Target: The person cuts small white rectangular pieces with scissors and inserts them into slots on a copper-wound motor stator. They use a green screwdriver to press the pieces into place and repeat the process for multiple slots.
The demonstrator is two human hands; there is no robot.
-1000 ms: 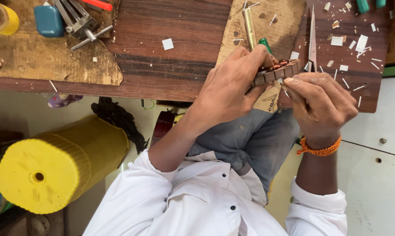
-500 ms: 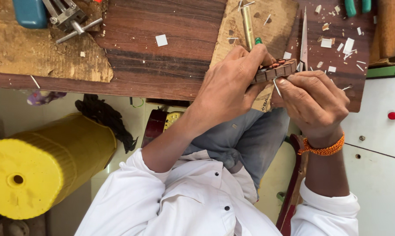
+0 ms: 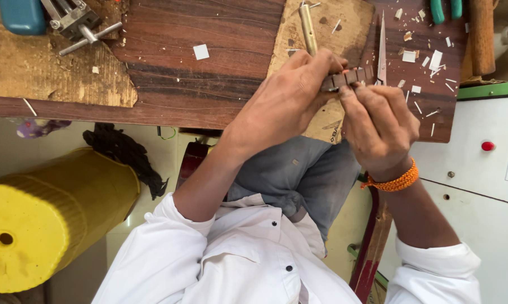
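My left hand (image 3: 288, 104) grips a small dark brown notched wooden strip (image 3: 348, 77) by its left end, just above the edge of the dark wooden workbench (image 3: 209, 73). My right hand (image 3: 378, 121), with an orange thread band at the wrist, presses its fingertips on the strip from below. Whether those fingers also pinch something small is hidden. Both hands meet over a pale board (image 3: 333, 28) lying on the bench.
A narrow pointed blade (image 3: 381, 48) and a brass rod (image 3: 307, 28) lie beyond the hands. White chips (image 3: 428, 59) are scattered at the right. A small vise (image 3: 77, 22) sits far left. A yellow cylinder (image 3: 46, 219) lies below left, a white cabinet (image 3: 484, 186) at right.
My right hand has closed in on the strip, its fingers now covering the strip's lower side. A thin pale sliver seen at its fingertips earlier no longer shows. My left hand keeps its grip.
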